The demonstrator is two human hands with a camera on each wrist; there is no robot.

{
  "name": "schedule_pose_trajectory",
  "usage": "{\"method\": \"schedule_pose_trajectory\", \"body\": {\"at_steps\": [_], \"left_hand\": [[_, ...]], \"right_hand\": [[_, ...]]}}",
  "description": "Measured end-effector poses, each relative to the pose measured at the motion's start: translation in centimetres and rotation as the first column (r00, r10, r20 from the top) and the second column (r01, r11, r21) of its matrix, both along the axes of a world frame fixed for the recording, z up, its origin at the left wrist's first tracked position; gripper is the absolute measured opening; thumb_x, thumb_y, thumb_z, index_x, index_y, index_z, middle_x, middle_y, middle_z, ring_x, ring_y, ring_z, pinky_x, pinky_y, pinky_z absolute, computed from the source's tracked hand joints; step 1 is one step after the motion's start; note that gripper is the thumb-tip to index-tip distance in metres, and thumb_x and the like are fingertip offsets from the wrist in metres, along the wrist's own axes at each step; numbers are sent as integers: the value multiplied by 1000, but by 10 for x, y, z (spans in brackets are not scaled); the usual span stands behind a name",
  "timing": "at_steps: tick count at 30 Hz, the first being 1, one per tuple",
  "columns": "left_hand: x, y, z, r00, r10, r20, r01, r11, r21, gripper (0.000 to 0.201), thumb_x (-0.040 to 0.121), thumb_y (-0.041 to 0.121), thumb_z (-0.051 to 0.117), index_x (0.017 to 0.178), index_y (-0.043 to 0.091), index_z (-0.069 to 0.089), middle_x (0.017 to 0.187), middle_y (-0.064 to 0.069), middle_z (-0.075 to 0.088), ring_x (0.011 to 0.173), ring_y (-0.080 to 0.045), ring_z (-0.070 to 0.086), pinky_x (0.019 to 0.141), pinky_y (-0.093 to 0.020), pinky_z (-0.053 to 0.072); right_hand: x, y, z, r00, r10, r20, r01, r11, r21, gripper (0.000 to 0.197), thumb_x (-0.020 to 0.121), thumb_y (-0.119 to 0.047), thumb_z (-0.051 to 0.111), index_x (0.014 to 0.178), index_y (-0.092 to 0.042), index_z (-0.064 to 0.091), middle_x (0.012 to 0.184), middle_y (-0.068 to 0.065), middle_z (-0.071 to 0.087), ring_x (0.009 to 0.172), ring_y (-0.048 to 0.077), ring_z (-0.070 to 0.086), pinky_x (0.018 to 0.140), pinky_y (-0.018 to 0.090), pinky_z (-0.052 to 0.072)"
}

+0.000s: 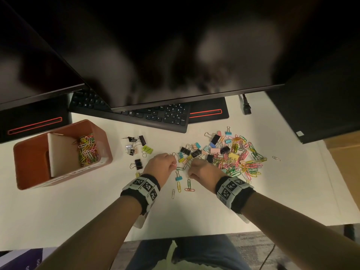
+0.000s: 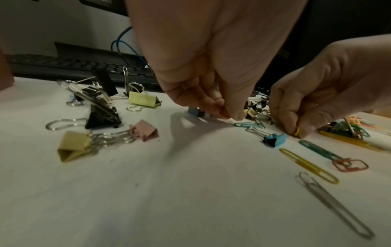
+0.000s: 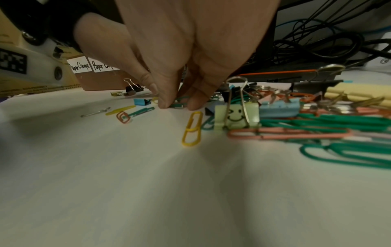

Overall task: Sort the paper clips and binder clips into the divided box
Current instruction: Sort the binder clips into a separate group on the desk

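A brown divided box (image 1: 29,162) stands at the left; the compartment right of its white divider (image 1: 60,152) holds coloured paper clips (image 1: 87,151). A mixed pile of paper clips and binder clips (image 1: 237,154) lies on the right. Both hands work at its near left edge. My left hand (image 1: 173,164) (image 2: 229,115) pinches a small pinkish paper clip on the table. My right hand (image 1: 190,169) (image 3: 180,104) pinches a green paper clip (image 3: 180,105), and a bit of yellow clip (image 2: 297,131) shows inside its fingers. A blue binder clip (image 1: 178,178) (image 2: 275,139) lies between the hands.
Several binder clips (image 1: 136,145) lie apart between box and pile. Loose yellow (image 1: 179,187), green (image 1: 189,184) and silver (image 1: 173,193) paper clips lie near my wrists. A keyboard (image 1: 136,112) and overhanging monitors bound the back, a dark tower (image 1: 321,114) the right.
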State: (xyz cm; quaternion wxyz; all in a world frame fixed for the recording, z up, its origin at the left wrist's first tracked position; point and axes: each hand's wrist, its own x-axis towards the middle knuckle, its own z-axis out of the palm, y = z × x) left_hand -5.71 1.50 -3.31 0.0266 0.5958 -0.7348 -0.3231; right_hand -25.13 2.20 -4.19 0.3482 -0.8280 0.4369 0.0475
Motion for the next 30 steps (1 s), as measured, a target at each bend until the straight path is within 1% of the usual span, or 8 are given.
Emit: {"method": "schedule_pose_trajectory", "body": {"at_steps": [4,7,10,14,19,24,27,30], "left_hand": [[-7,-1,2,1000,-29,-13,29,999,33,20,90,19,53,107,15,62,99,-4,60,95,-19,55,84,-29,47],[-13,-4,3,992,-112,55,110,993,35,19,91,18,50,104,14,63,100,-5,59,95,-21,55,79,-26,43],[-15,-8,4,984,-145,102,141,989,42,18,91,17,50,103,12,63,102,-6,57,95,-22,54,80,-27,44],[-11,-12,5,975,-168,143,163,985,48,15,89,15,50,99,11,60,103,-7,54,92,-21,54,81,-31,48],[-2,-11,5,964,-197,177,201,980,-7,12,91,15,47,96,16,58,96,-3,58,90,-19,51,78,-27,43],[4,-8,11,998,-58,8,58,996,-65,12,90,18,51,99,15,58,91,-2,61,88,-19,54,78,-31,47],[12,-3,19,996,14,-90,-17,999,-27,17,89,18,55,106,17,60,92,3,56,84,-13,52,75,-24,45],[20,12,22,991,27,-132,-18,997,70,12,88,22,58,99,18,62,88,9,51,78,-9,52,69,-15,39]], "right_hand": [[-3,-1,0,1000,11,2,-11,1000,5,15,91,-11,51,90,-6,65,92,10,61,89,25,54,82,39,50],[-3,-5,0,1000,-10,13,10,1000,9,17,92,-13,52,105,-9,63,100,10,65,94,26,57,85,40,50],[4,-11,-2,999,3,35,-2,1000,-26,33,90,-11,55,122,-14,55,108,10,65,98,27,59,87,40,52],[12,-16,0,999,36,18,-34,997,-68,30,90,-9,55,120,-13,59,97,10,64,90,26,60,80,40,53],[7,-11,-4,997,78,-17,-79,991,-112,39,87,-6,58,125,-14,55,98,12,60,84,29,60,72,40,56],[4,-9,-5,992,126,-12,-126,983,-134,44,82,-4,64,125,-13,55,93,14,57,78,29,58,63,37,55],[3,-8,-5,988,154,1,-152,976,-155,45,77,-3,69,120,-13,59,88,13,57,72,28,58,56,31,53],[5,-8,-8,984,179,-13,-179,971,-157,45,75,-3,71,117,-13,61,89,13,59,69,28,60,54,30,54]]}}
